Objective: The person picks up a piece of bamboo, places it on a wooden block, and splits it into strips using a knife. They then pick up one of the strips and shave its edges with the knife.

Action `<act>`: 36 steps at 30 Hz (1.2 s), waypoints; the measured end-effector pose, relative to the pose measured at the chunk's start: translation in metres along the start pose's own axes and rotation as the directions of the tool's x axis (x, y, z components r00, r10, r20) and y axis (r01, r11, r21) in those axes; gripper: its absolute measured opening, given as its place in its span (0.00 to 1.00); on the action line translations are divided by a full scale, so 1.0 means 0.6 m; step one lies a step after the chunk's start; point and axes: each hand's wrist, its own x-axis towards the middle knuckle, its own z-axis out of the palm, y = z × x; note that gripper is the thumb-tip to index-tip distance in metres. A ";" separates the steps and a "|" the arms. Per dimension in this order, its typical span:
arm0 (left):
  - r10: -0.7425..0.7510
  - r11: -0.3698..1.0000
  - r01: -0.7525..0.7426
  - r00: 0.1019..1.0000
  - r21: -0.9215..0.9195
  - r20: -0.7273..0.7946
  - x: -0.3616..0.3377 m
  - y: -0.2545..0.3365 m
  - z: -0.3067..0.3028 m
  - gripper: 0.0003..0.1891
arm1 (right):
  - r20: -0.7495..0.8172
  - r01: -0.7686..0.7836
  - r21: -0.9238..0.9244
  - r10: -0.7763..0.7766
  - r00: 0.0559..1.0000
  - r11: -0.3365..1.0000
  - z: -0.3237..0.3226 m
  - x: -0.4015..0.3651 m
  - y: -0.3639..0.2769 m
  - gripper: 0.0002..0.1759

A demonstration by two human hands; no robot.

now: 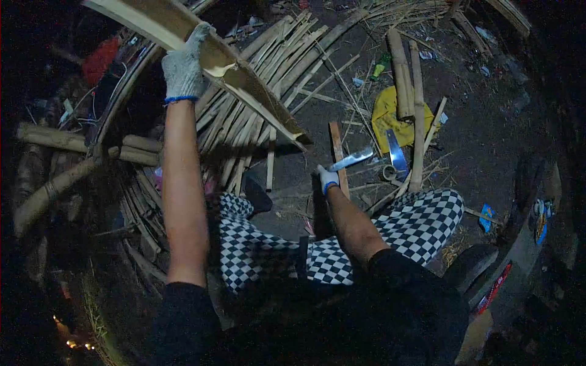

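Observation:
My left hand (185, 68), in a grey-white knit glove with a blue cuff, is closed round a long split bamboo piece (259, 91) raised at the upper left. The bamboo slants down to the right, its lower end near the middle of the view. My right hand (328, 179), gloved too, grips a wide-bladed knife (352, 160) pointing right; its handle is hidden in the fist. Just by that hand a narrow wooden strip (337, 149) lies on the ground. To the right a saw-like blade (397, 154) rests against a yellow sack (390, 116).
Many split bamboo strips (268, 73) lie heaped at the upper left. Whole bamboo poles (401, 76) stretch over the yellow sack. Thick poles (67, 140) cross at the left. A blue wrapper (486, 218) and a red packet (497, 287) lie at the right.

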 end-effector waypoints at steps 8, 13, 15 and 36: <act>0.119 0.992 -0.123 0.990 0.041 0.078 -0.002 0.058 0.037 0.33 | 0.253 -0.134 0.266 0.065 0.965 0.955 -0.050 -0.050 -0.014 0.25; 0.131 0.990 -0.133 0.990 0.046 0.049 0.016 0.055 0.046 0.33 | 0.489 -0.520 0.576 0.244 0.837 0.631 -0.060 -0.070 -0.055 0.11; 0.095 0.995 -0.095 0.995 0.034 -0.002 0.010 0.062 0.045 0.33 | 0.505 -0.536 0.615 0.234 0.831 0.579 -0.065 -0.054 -0.051 0.13; 0.088 0.987 -0.100 0.991 -0.126 -0.098 0.019 0.000 -0.015 0.30 | 0.617 -0.619 0.785 0.063 0.784 0.013 -0.046 0.034 -0.090 0.30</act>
